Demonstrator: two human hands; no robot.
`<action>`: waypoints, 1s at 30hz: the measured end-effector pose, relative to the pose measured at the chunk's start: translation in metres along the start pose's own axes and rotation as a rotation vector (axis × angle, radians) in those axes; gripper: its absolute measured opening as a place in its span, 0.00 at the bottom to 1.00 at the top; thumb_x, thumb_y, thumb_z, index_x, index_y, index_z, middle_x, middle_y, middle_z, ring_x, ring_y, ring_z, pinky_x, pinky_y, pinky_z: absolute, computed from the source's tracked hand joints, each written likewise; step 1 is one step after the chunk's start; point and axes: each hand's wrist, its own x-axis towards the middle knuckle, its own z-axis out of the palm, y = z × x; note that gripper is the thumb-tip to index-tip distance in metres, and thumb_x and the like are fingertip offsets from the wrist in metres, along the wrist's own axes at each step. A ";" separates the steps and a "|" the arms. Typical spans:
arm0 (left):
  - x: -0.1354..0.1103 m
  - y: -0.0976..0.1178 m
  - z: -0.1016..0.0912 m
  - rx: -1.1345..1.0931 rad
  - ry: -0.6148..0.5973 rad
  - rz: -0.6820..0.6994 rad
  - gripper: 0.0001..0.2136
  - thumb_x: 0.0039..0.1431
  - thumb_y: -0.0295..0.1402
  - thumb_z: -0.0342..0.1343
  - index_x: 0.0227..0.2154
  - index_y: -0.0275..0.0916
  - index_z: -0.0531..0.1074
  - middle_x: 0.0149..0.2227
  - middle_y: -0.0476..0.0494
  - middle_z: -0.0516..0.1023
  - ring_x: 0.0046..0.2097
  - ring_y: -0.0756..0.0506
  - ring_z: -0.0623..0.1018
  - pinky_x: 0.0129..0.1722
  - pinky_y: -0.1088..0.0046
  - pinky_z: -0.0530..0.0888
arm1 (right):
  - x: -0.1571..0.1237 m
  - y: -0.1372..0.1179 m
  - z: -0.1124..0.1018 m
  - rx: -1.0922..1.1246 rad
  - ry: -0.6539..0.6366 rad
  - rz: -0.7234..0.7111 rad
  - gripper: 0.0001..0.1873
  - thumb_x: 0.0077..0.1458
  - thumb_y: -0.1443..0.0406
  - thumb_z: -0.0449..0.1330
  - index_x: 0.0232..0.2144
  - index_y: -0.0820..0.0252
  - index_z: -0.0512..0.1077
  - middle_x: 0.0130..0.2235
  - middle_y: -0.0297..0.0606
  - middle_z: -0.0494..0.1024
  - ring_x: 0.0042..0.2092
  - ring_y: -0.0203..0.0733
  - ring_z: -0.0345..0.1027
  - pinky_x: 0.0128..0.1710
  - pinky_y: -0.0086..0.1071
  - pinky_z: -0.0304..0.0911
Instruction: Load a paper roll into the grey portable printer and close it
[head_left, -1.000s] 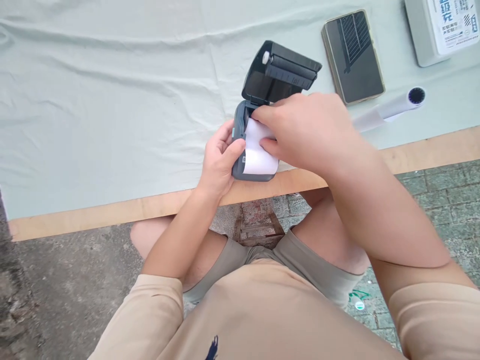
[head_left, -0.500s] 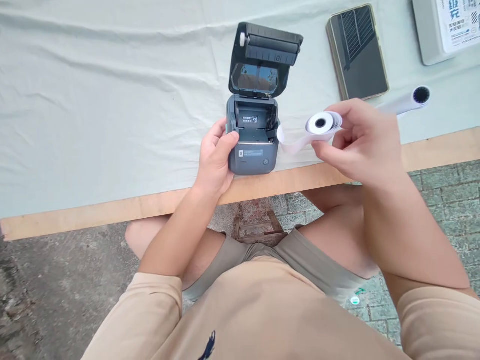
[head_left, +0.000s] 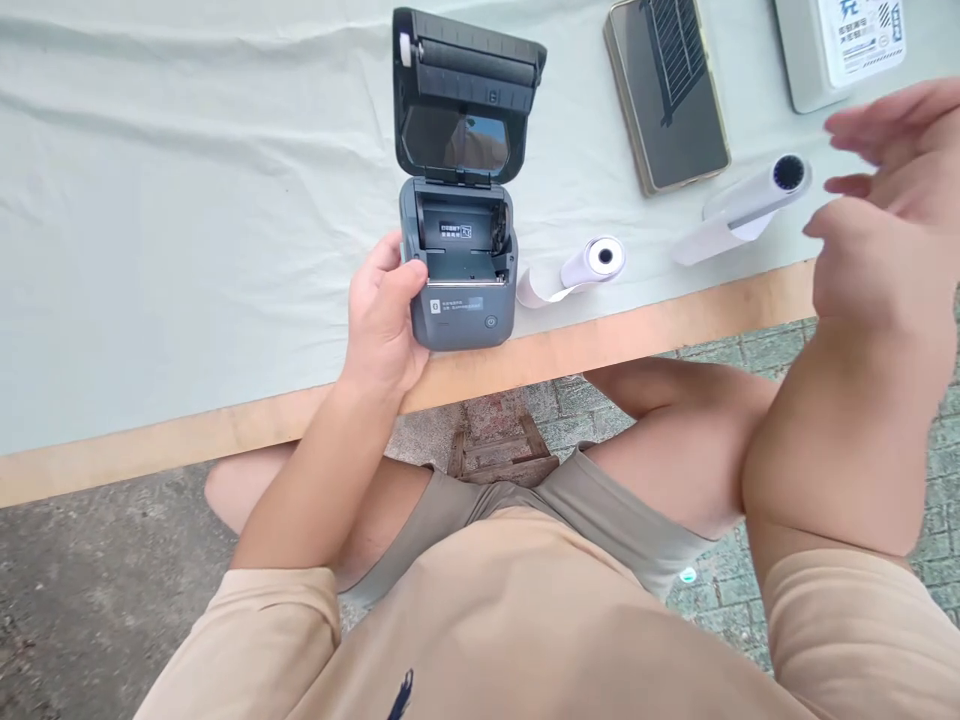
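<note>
My left hand grips the left side of a dark grey label printer, thumb over its front edge. The printer's lid stands raised, and its paper bay shows no roll. Just right of the printer, a small white paper roll lies on the cloth with its loose end curling toward the printer. Farther right is a larger white roll with a black core, its strip partly unrolled. My right hand is in the air beyond that roll, fingers apart, holding nothing.
A phone-like dark slab in a clear case lies behind the rolls. A white box with a printed label sits at the back right. The pale cloth is wrinkled, and the wooden table edge runs along the front.
My right hand has let go of the small paper roll, which now lies on the cloth, and has moved right and away. The view has shifted; my left hand still holds the printer.
</note>
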 end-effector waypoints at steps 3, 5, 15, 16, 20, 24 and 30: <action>0.000 0.001 0.000 0.008 -0.003 -0.009 0.12 0.60 0.43 0.67 0.42 0.42 0.81 0.43 0.46 0.87 0.56 0.39 0.86 0.59 0.64 0.84 | 0.002 0.004 0.000 -0.044 -0.013 -0.004 0.28 0.58 0.52 0.71 0.59 0.38 0.71 0.49 0.34 0.82 0.49 0.53 0.81 0.39 0.47 0.80; -0.001 0.001 0.000 0.025 0.004 -0.019 0.14 0.60 0.45 0.67 0.42 0.43 0.81 0.45 0.46 0.87 0.59 0.38 0.85 0.60 0.63 0.84 | 0.001 0.012 -0.001 -0.071 -0.003 0.018 0.25 0.59 0.51 0.70 0.58 0.36 0.72 0.48 0.34 0.82 0.49 0.54 0.81 0.40 0.49 0.80; 0.000 0.001 0.000 0.005 -0.019 -0.035 0.13 0.60 0.44 0.67 0.42 0.43 0.80 0.42 0.45 0.86 0.57 0.38 0.85 0.56 0.60 0.85 | 0.018 -0.029 0.023 0.386 0.144 -0.211 0.17 0.55 0.49 0.74 0.40 0.43 0.74 0.38 0.33 0.80 0.40 0.46 0.78 0.40 0.44 0.75; 0.001 0.001 0.001 -0.009 -0.021 -0.044 0.13 0.59 0.43 0.68 0.42 0.42 0.80 0.41 0.45 0.86 0.55 0.38 0.86 0.56 0.59 0.86 | 0.020 -0.043 0.032 0.448 0.003 -0.309 0.16 0.56 0.53 0.74 0.42 0.44 0.74 0.37 0.31 0.81 0.38 0.44 0.78 0.37 0.41 0.74; 0.000 0.001 0.004 -0.018 -0.044 -0.034 0.14 0.58 0.44 0.69 0.42 0.43 0.81 0.39 0.44 0.85 0.53 0.36 0.86 0.51 0.58 0.86 | 0.031 -0.085 0.059 0.252 -0.252 -0.377 0.10 0.61 0.64 0.67 0.44 0.46 0.74 0.42 0.29 0.84 0.40 0.41 0.78 0.40 0.39 0.75; -0.002 0.002 0.004 -0.010 -0.049 -0.044 0.16 0.57 0.48 0.70 0.40 0.43 0.79 0.39 0.45 0.83 0.49 0.39 0.86 0.39 0.68 0.82 | 0.048 -0.097 0.074 -0.150 -0.125 -0.213 0.11 0.59 0.62 0.65 0.45 0.46 0.74 0.49 0.34 0.84 0.49 0.50 0.78 0.50 0.47 0.73; -0.002 0.000 0.001 -0.049 -0.052 -0.073 0.17 0.55 0.45 0.71 0.44 0.43 0.80 0.40 0.47 0.82 0.46 0.43 0.85 0.37 0.71 0.81 | 0.062 -0.100 0.090 -0.414 -0.078 -0.152 0.12 0.60 0.63 0.63 0.47 0.48 0.75 0.47 0.39 0.84 0.56 0.59 0.73 0.57 0.56 0.63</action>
